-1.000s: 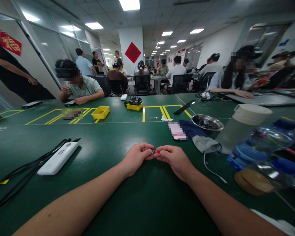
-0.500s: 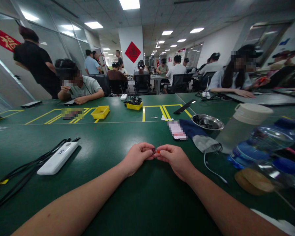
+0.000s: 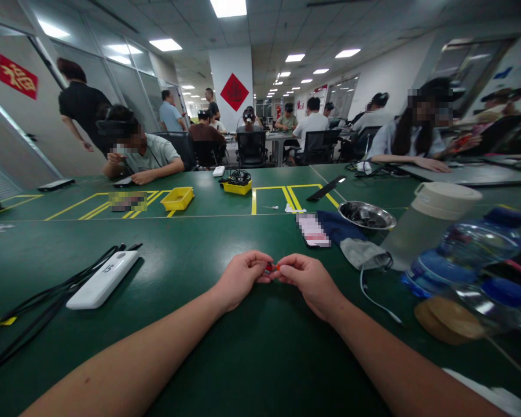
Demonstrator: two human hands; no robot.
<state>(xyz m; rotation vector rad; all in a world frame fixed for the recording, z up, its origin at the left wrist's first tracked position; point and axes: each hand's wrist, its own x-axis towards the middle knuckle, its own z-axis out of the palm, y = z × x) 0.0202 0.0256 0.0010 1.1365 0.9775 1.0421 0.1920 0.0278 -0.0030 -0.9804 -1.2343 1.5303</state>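
In the middle of the head view my two hands meet just above the green table (image 3: 178,347). My left hand (image 3: 244,277) pinches a small red and dark piece (image 3: 268,267) between thumb and fingers. Facing it, my right hand (image 3: 304,274) is closed on a small orange piece (image 3: 278,267), its tip pointing toward the red one. The fingers hide most of both pieces, so their kind is unclear, and I cannot tell whether they touch.
At left lie a white power bank (image 3: 103,281) and black cables (image 3: 47,298). Right of my hands are a phone (image 3: 313,230), a metal bowl (image 3: 386,223), a tumbler (image 3: 421,231) and a water bottle (image 3: 469,246). A yellow tray (image 3: 178,198) stands farther back. Several people sit beyond.
My hands stay almost in place; more of the red piece shows between my left fingers. In the background, a standing person in black has moved to the right.
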